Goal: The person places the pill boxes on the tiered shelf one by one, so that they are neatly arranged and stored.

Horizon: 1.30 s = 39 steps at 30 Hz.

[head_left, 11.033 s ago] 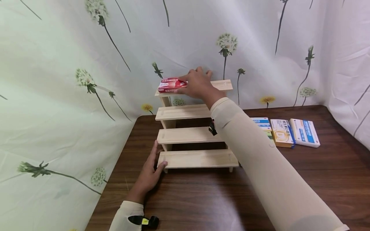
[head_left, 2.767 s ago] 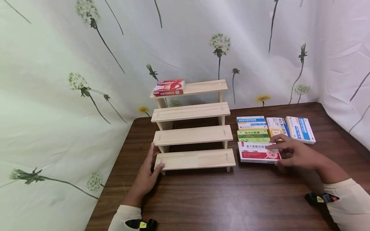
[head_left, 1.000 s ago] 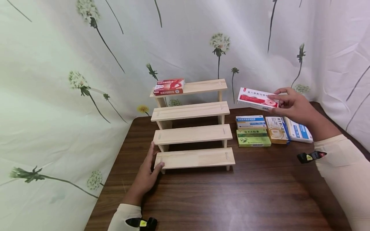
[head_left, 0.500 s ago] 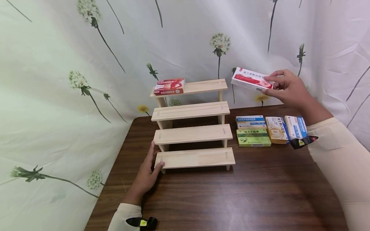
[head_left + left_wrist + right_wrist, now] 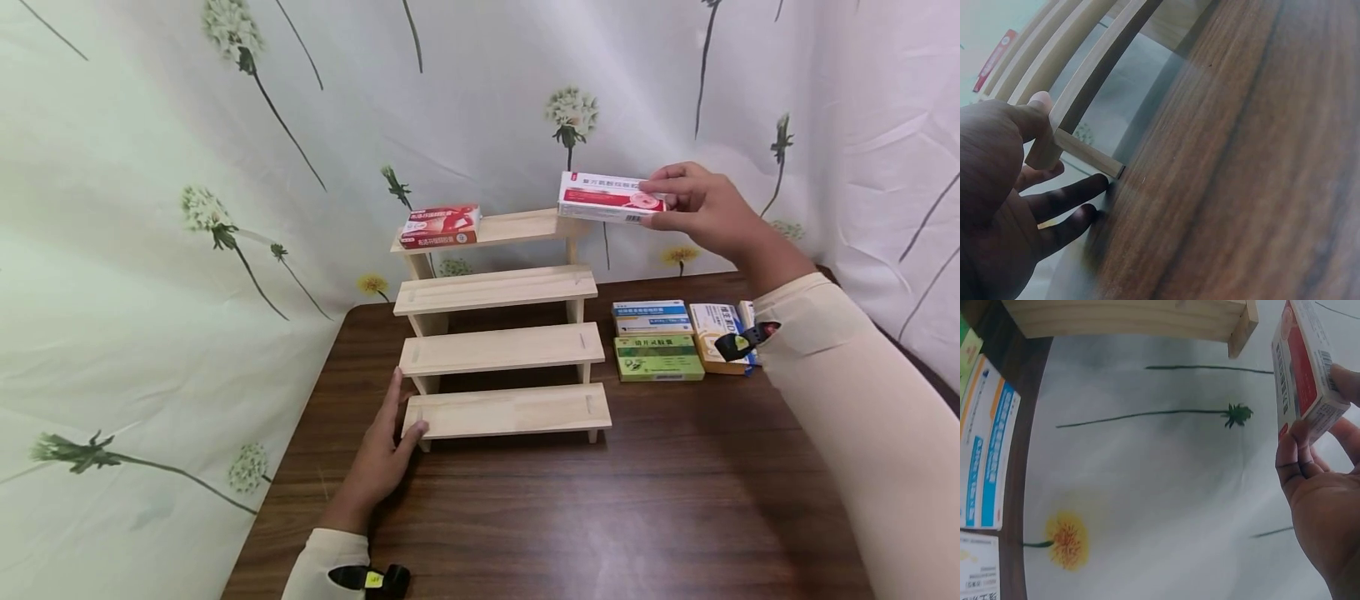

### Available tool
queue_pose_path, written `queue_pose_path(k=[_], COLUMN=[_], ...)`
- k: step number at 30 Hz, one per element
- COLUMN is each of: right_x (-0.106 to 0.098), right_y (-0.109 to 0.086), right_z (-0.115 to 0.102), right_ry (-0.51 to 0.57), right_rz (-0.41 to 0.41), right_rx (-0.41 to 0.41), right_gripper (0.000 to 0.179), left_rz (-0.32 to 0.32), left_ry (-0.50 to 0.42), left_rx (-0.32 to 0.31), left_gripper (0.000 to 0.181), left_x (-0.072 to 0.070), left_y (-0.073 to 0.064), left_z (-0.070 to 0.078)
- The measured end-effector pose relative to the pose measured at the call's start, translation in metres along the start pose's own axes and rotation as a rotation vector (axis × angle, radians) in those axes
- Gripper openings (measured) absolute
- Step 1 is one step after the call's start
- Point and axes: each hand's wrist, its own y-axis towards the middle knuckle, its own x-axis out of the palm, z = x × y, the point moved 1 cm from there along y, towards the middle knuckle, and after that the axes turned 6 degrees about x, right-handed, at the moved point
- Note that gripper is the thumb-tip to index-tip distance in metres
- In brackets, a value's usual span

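My right hand (image 5: 701,207) pinches one end of a white medicine box with a red band (image 5: 600,198). The box is held up in the air and overlaps the right end of the rack's top tier in the head view. In the right wrist view, thumb and fingers grip the end of that box (image 5: 1300,369). A stepped wooden rack (image 5: 502,350) stands on the table. At the left end of its lowest tier, my left hand (image 5: 377,467) holds it, thumb on top and fingers along the side. A red medicine box (image 5: 440,226) sits at the left of the top tier.
Right of the rack, on the dark wooden table (image 5: 562,517), lie a blue-and-white box (image 5: 650,317), a green box (image 5: 660,358) and an orange-and-white box (image 5: 717,329). Another white box is mostly hidden behind my right sleeve. A dandelion-print cloth (image 5: 480,100) hangs behind.
The red-banded box has been lifted off the table by my right hand, raised, then carried left to the rack's top tier. Earlier, my right hand was at the red box. The left hand stays put.
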Motion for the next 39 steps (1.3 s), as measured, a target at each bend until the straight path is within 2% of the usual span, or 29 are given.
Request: queue_pose_path(k=[8, 22, 30, 39], right_x=[0.014, 0.037, 0.055, 0.064], right_y=[0.021, 0.050, 0.059, 0.064], right_z=[-0.015, -0.038, -0.047, -0.054], right_ry=[-0.068, -0.089, -0.076, -0.143], right_rz=[-0.077, -0.169, -0.220, -0.225], right_rx=[-0.065, -0.075, -0.075, -0.076], right_gripper=[0.052, 0.046, 0.045, 0.048], left_rz=[-0.004, -0.008, -0.007, -0.012], left_ry=[-0.007, -0.021, -0.013, -0.017], left_rx=[0.008, 0.002, -0.015, -0.008], left_gripper=[0.090, 0.091, 0.091, 0.091], left_x=[0.000, 0.000, -0.001, -0.001], left_y=[0.001, 0.001, 0.001, 0.001], left_z=[0.000, 0.000, 0.001, 0.000])
